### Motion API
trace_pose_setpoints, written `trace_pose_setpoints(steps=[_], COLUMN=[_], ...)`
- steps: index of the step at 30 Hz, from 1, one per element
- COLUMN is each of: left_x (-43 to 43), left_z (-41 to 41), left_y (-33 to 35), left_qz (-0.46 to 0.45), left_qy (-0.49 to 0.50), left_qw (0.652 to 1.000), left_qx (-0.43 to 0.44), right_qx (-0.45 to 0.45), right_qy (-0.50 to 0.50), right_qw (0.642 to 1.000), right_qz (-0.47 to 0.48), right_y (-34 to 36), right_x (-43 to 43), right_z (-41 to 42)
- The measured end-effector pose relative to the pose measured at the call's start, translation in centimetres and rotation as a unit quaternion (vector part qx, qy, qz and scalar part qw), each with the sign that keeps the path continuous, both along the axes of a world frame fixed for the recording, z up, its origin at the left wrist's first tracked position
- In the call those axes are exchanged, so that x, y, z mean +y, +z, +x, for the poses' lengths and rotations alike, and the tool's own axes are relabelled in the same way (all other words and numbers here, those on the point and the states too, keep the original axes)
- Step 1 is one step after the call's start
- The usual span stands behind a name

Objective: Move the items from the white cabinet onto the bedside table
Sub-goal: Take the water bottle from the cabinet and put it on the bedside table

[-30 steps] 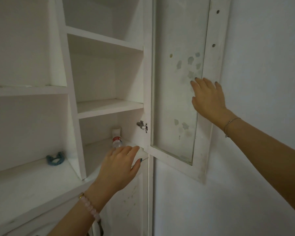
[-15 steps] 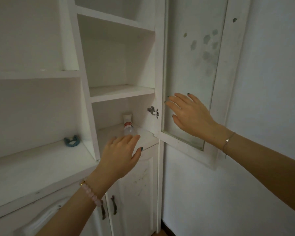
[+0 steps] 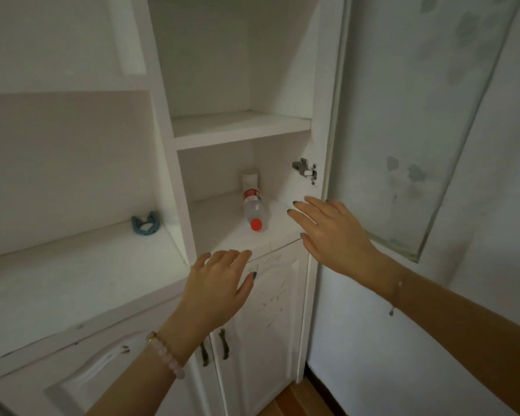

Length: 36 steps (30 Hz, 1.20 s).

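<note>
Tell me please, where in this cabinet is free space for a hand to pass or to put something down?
The middle shelf shows bare. On the lower shelf, free room lies left of the lying bottle and between it and the right hand. Crowded at the back, where a white tube stands behind the bottle. The left counter is bare before the blue clip.

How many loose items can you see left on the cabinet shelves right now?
3. A clear bottle lying on its side with a red cap, a white tube standing behind it, and a blue clip on the left shelf. Upper shelves are only partly visible.
</note>
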<state>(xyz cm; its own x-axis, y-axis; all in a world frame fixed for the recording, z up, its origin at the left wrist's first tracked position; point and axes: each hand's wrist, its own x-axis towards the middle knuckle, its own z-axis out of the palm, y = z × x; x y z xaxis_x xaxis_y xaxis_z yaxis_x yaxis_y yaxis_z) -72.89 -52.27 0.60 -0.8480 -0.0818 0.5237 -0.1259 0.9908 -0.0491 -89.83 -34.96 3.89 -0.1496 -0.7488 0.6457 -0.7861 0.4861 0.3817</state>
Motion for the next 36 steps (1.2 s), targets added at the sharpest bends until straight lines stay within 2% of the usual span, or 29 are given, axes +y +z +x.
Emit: trace_pose_setpoints(steps=[8,16,23,28,36], left_x=[-5.3,-8.1,-9.7,-10.2,-10.4], left_z=[-8.1,-13.7,-15.4,-15.3,-14.6], left_y=[-1.0,-1.9,-3.7,-4.2,-4.5], left_qz=[0.028,0.038,0.051,0.057,0.072], left_qy=[-0.006,-0.033,-0.003,0.038,0.086], left_qw=[1.000,0.999,0.998,0.997,0.992], left_qx=[-0.002,-0.019,-0.028,-0.033,-0.050], right_qx=[-0.072,-0.110,-0.220,-0.376,-0.565], right_qy=[-0.029,-0.031,-0.016,-0.036,-0.064], right_qw=[0.997,0.993,0.974,0.924,0.810], right_qz=[-0.014,-0.042,-0.054,-0.067,-0.144], right_y=[-3.2,-6.4,-8.5,-10.0,-10.7], right_x=[-6.1,-8.7,-12.6,-16.7,-21.8], right_z=[-6.3,-10.3,-12.5,-13.4,-14.8])
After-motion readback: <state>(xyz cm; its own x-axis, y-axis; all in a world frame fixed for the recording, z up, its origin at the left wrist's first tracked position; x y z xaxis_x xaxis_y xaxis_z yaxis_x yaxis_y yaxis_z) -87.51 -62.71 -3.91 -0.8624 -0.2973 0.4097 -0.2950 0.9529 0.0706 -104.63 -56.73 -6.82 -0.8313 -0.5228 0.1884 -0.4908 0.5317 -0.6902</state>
